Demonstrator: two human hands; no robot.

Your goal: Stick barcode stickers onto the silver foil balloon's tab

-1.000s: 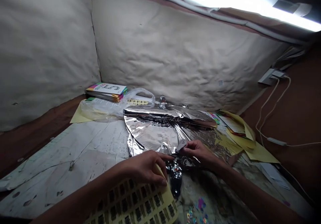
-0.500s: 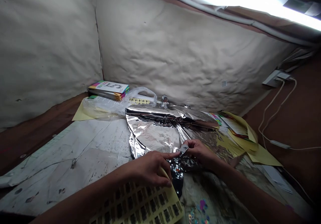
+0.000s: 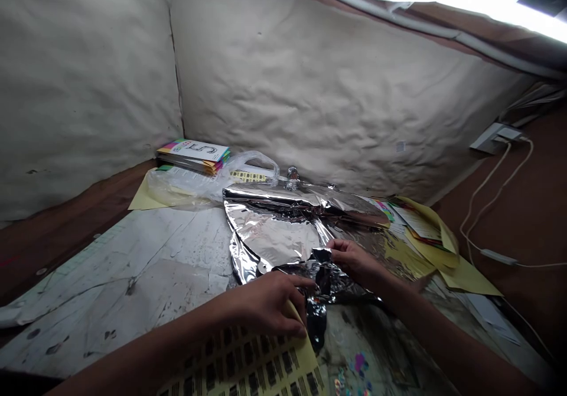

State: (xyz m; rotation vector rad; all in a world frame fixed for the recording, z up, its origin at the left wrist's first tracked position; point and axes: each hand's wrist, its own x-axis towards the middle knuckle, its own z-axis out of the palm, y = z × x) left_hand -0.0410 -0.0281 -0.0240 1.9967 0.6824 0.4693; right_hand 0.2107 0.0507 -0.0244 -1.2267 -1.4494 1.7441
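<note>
Your right hand (image 3: 354, 262) is pinching the crinkled silver foil (image 3: 283, 236) mid-scene on the tabletop (image 3: 181, 254) and your left hand (image 3: 271, 302) has the flat yellow black-printed sheet (image 3: 263, 366) gripped nearer, so yanking too hard could rip that foil.

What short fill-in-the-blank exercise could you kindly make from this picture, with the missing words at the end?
1. The left hand holds a label sheet, whose background colour is ____.
2. The right hand pinches the shiny foil, which is ____ in colour.
3. The stack of booklets shows the large number ____ on top.
4. The socket box is on the ____ side of the picture.

Missing words: yellow; silver; 5; right.
</note>
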